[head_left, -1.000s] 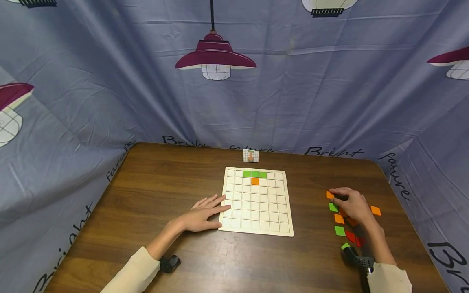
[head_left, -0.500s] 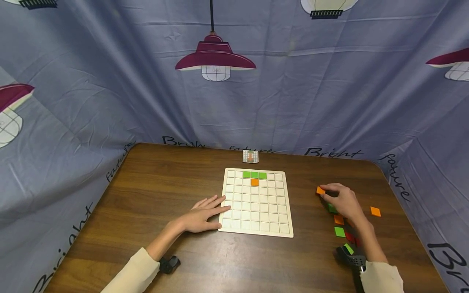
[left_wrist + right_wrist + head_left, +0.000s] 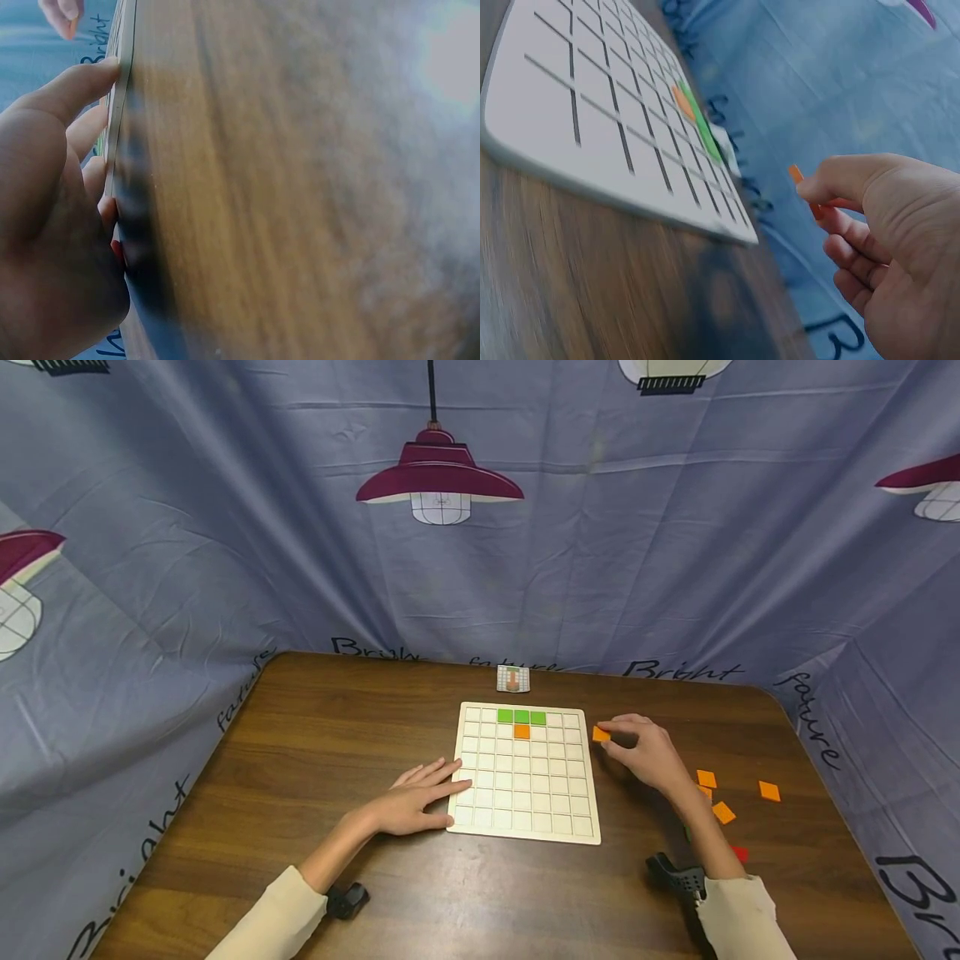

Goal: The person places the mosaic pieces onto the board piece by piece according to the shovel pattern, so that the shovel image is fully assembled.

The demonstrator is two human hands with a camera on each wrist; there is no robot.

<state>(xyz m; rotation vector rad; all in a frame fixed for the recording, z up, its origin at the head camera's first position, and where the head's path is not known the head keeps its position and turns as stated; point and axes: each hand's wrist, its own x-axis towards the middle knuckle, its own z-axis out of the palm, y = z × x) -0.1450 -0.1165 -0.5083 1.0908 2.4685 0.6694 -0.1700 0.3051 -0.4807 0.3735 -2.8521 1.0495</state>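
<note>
A pale grid board (image 3: 525, 802) lies on the table's middle. Along its far row sit three green square tiles (image 3: 522, 717), with one orange tile (image 3: 522, 732) just below the middle one. My left hand (image 3: 412, 802) rests with spread, straight fingers on the board's left edge. Between thumb and fingers, my right hand (image 3: 647, 753) pinches an orange tile (image 3: 601, 734) just off the board's right edge. The right wrist view shows that held tile (image 3: 805, 192) edge-on, above the table. In the left wrist view, the fingers of my left hand (image 3: 60, 172) touch the board's rim.
Several loose orange tiles (image 3: 723, 812) lie to the right, partly behind my right forearm. A red piece (image 3: 739, 853) shows beside that arm. One orange tile (image 3: 769, 791) lies farther right. A small pattern card (image 3: 513, 678) lies beyond the board; a curtain hangs behind the table.
My right hand has carried the orange tile from the loose pieces leftward to the board's right edge. My left hand has stayed in place.
</note>
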